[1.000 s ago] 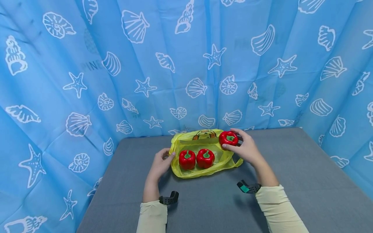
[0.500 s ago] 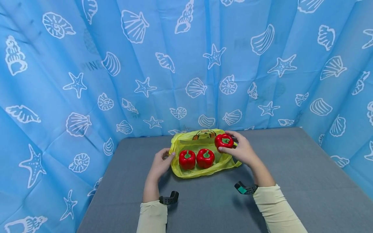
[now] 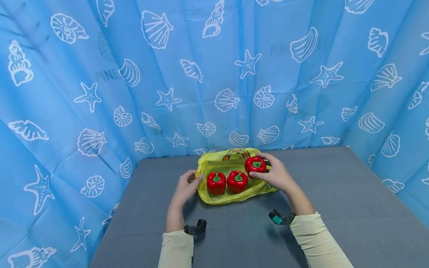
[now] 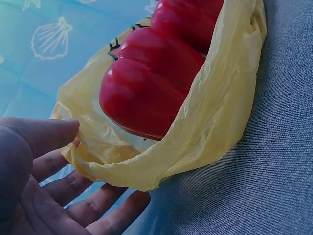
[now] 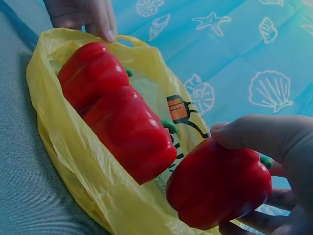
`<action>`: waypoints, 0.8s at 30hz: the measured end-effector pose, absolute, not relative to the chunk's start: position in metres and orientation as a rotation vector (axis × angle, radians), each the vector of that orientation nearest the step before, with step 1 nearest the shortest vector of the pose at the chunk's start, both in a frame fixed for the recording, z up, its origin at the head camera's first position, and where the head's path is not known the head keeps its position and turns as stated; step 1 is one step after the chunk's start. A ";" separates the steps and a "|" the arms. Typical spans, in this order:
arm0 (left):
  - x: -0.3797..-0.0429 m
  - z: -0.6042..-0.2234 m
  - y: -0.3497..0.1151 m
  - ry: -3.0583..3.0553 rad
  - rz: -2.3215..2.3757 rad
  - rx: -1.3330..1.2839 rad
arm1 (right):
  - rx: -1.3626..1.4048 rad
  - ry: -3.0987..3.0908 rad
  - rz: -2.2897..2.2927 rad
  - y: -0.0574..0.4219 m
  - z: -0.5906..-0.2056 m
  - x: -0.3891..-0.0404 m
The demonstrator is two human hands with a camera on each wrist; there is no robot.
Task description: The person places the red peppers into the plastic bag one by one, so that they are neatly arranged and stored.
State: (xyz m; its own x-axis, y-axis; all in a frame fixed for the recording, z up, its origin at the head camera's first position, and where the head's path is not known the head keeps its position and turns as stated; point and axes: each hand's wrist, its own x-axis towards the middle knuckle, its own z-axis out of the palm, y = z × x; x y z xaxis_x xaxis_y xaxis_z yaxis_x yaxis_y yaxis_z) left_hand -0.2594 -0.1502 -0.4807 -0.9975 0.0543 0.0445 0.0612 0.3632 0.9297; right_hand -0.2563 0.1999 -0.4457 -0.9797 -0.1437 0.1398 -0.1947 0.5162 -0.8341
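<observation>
A yellow plastic bag lies on the table with its mouth spread open. Two red bell peppers with green stems, a left one and a middle one, sit side by side in it. My right hand grips a third red bell pepper between thumb and fingers, over the bag's right end. At the opposite end, my left hand pinches the bag's rim; in the left wrist view the thumb lies inside the edge and the other fingers outside.
A grey cloth-covered table lies under the bag. Right behind it hangs a blue curtain with white shell and starfish prints. Black bands with cameras, a left one and a right one, sit on the wrists.
My right hand has carried the third bell pepper left and slightly down, closer to the middle pepper. The left hand keeps its hold on the bag's rim.
</observation>
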 end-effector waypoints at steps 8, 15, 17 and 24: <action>-0.259 -0.478 -0.150 -2.605 -1.740 -0.109 | 0.300 -2.711 1.475 0.198 -0.448 -0.258; -0.258 -0.477 -0.149 -2.594 -1.746 -0.122 | 0.297 -2.725 1.457 0.197 -0.450 -0.258; -0.258 -0.477 -0.149 -2.595 -1.745 -0.119 | 0.308 -2.736 1.439 0.198 -0.451 -0.258; -0.257 -0.478 -0.150 -2.594 -1.753 -0.114 | 0.330 -2.766 1.383 0.198 -0.451 -0.257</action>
State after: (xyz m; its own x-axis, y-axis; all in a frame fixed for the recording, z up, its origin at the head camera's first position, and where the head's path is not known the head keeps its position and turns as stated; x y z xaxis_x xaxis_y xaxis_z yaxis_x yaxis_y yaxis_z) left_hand -0.2574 -0.1495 -0.4778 -0.9973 0.0554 0.0480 0.0652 0.3712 0.9263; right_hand -0.2569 0.1978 -0.4508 -0.9770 -0.1748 0.1220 -0.2025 0.5820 -0.7876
